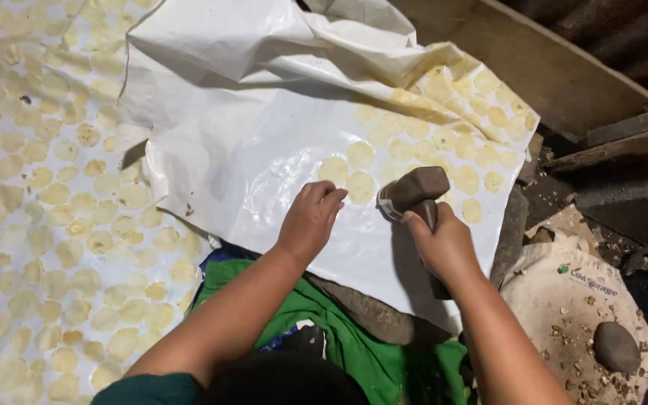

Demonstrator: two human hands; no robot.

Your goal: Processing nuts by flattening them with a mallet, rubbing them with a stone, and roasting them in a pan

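Right hand (444,244) clamped on a brown wooden mallet (416,189); left hand (310,219), fingers curled, touches the glossy white plastic sheet (264,150) beside pale flattened dough discs (360,187)

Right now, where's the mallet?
The mallet is right of centre in the head view, gripped by the right hand, its head over the white sheet beside the pale discs.

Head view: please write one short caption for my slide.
Right hand grips a wooden mallet over a white plastic sheet with flattened pale discs; left hand touches the sheet.
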